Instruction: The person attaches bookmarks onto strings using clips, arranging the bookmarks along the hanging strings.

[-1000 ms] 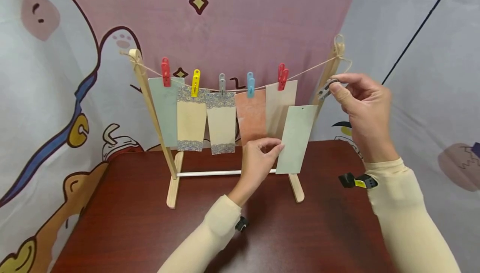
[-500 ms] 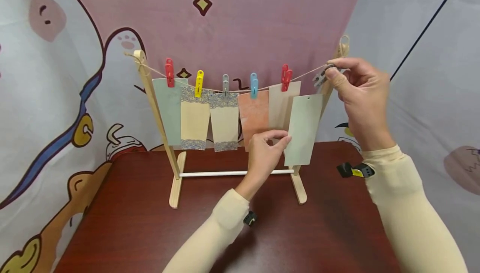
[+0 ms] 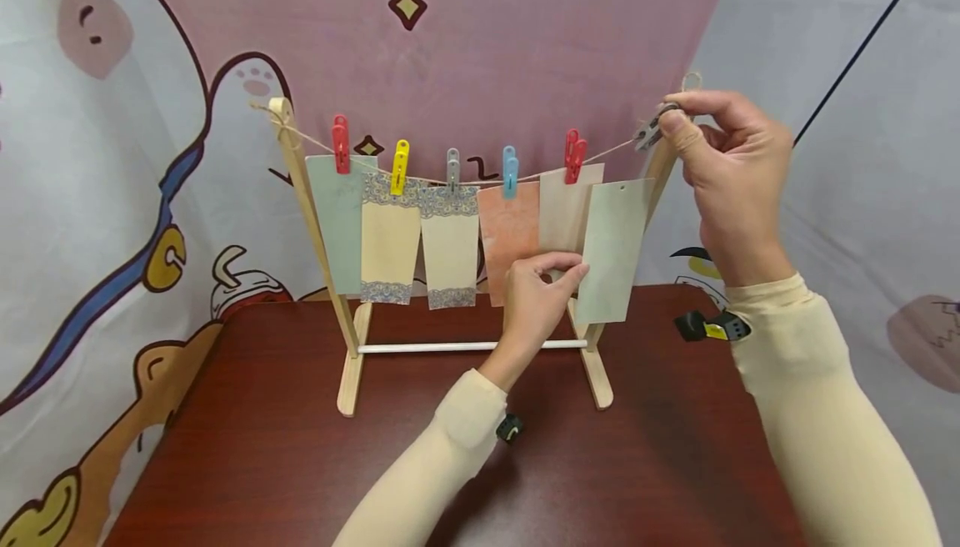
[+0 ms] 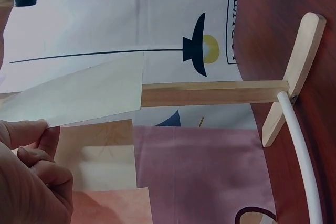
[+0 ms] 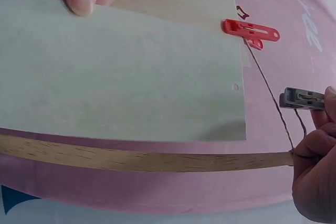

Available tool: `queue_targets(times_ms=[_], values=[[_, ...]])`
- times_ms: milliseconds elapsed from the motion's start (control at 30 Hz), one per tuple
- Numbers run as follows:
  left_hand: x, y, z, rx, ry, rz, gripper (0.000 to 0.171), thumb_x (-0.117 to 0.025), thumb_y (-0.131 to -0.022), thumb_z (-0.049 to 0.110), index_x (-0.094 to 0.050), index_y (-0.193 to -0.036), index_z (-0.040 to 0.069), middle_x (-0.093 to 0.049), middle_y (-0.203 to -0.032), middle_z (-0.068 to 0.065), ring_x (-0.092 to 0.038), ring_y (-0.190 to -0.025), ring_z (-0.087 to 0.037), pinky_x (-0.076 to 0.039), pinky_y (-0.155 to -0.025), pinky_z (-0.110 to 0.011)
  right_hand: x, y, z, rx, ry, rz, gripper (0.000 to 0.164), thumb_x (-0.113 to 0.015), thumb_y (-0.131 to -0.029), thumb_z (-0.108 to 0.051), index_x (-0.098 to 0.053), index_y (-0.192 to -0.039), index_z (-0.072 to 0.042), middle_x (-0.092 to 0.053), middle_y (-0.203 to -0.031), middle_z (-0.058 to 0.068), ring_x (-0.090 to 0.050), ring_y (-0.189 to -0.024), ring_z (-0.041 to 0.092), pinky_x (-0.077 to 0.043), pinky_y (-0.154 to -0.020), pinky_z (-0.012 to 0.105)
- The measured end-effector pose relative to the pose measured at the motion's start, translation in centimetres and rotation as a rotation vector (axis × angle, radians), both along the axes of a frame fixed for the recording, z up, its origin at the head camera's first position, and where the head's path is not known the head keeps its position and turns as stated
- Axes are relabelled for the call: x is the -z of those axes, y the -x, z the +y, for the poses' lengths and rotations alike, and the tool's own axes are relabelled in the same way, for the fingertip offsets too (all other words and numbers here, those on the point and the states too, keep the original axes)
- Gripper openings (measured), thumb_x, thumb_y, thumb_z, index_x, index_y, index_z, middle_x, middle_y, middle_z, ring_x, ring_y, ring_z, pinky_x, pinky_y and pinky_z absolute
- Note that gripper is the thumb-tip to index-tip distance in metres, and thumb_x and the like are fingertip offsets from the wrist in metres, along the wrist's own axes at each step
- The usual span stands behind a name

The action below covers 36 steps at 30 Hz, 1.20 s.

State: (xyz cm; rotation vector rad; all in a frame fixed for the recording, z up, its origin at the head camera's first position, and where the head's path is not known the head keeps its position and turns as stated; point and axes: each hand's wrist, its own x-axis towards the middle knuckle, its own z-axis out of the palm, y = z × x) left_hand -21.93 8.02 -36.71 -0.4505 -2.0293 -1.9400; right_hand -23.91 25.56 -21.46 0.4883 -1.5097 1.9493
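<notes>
My left hand (image 3: 542,301) pinches the left edge of a pale green paper card (image 3: 615,251) between thumb and fingertips. The card is upright, with a small punched hole near its top edge. Up by the right end of the twine (image 3: 618,147), my right hand (image 3: 738,172) pinches a grey clothespin (image 3: 649,132), its nose toward the line. In the right wrist view the grey clothespin (image 5: 302,98) overlaps the twine beside the wooden post. The card's top edge sits a little below the line, right of a beige card (image 3: 562,209) hung by a red clothespin (image 3: 573,159).
Several other cards hang along the twine: green (image 3: 337,226), two lace-patterned (image 3: 390,238), and orange (image 3: 510,226), held by red, yellow, grey and blue clothespins. The wooden stand's left post (image 3: 313,222) and white crossbar (image 3: 427,348) stand on a dark red table (image 3: 300,480).
The pale green card has risen and shifted right with my left hand, toward the twine. My right hand has lifted the grey clothespin up to the line.
</notes>
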Motion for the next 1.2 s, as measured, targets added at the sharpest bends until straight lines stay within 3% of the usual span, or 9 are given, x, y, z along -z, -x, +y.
queue_targets(times_ms=[333,467,667,800,933,1067,1200], values=[[-0.2,0.5,0.4,-0.003,0.021,0.015,0.01,-0.086,-0.096,0.012,-0.087,-0.102,0.005,-0.079,-0.085,0.003,-0.055,-0.062,-0.008,-0.038,-0.051,-0.021,-0.5,0.9,0.1,0.055,-0.072,-0.03,0.021,-0.087,-0.09,0.005,-0.079,-0.107,0.012,-0.076,-0.096,0.012,-0.043,-0.051,0.014,-0.03,-0.051,0.018],[-0.3,0.7,0.8,0.002,0.0,0.021,0.009,-0.086,-0.095,0.012,-0.087,-0.101,0.005,-0.08,-0.086,0.003,-0.058,-0.064,-0.004,-0.043,-0.053,-0.021,-0.4,1.1,0.2,0.089,-0.11,-0.033,0.018,-0.088,-0.09,0.003,-0.082,-0.107,0.009,-0.076,-0.098,0.012,-0.046,-0.053,0.015,-0.032,-0.052,0.019],[-0.6,1.0,1.2,0.011,-0.003,0.025,0.009,-0.087,-0.095,0.01,-0.087,-0.102,0.004,-0.08,-0.086,0.001,-0.061,-0.064,0.001,-0.047,-0.055,-0.02,-0.3,1.3,0.3,0.17,-0.238,-0.023,0.014,-0.087,-0.091,0.003,-0.084,-0.105,0.004,-0.079,-0.1,0.01,-0.061,-0.068,0.017,-0.043,-0.063,0.022],[-0.7,1.3,1.0,0.022,0.003,0.034,0.01,-0.087,-0.095,0.01,-0.087,-0.103,0.003,-0.081,-0.09,-0.001,-0.061,-0.068,0.002,-0.046,-0.057,-0.019,-0.1,1.2,0.4,0.208,-0.321,-0.033,0.014,-0.086,-0.092,0.002,-0.084,-0.106,0.004,-0.079,-0.101,0.009,-0.064,-0.069,0.014,-0.046,-0.065,0.022],[-1.0,1.6,0.8,0.014,0.006,0.044,0.01,-0.087,-0.095,0.01,-0.087,-0.103,0.003,-0.082,-0.093,-0.002,-0.062,-0.071,0.003,-0.046,-0.058,-0.02,0.0,0.9,0.5,0.251,-0.41,-0.04,0.016,-0.085,-0.094,0.0,-0.084,-0.109,0.004,-0.078,-0.1,0.005,-0.062,-0.069,0.012,-0.045,-0.065,0.021],[-1.2,1.6,0.7,0.009,0.006,0.045,0.01,-0.088,-0.094,0.01,-0.087,-0.102,0.004,-0.082,-0.093,0.0,-0.064,-0.071,0.003,-0.047,-0.057,-0.02,0.1,0.4,0.5,0.303,-0.512,-0.029,0.016,-0.083,-0.096,-0.002,-0.083,-0.111,0.004,-0.076,-0.095,0.0,-0.051,-0.062,0.011,-0.038,-0.059,0.02],[-1.1,1.7,0.5,0.024,0.003,0.052,0.01,-0.087,-0.095,0.011,-0.087,-0.102,0.004,-0.082,-0.093,-0.001,-0.065,-0.073,0.002,-0.048,-0.059,-0.02,0.0,-0.1,0.5,0.324,-0.52,-0.015,0.016,-0.083,-0.096,-0.001,-0.083,-0.111,0.004,-0.075,-0.092,-0.001,-0.041,-0.055,0.011,-0.031,-0.055,0.019]])
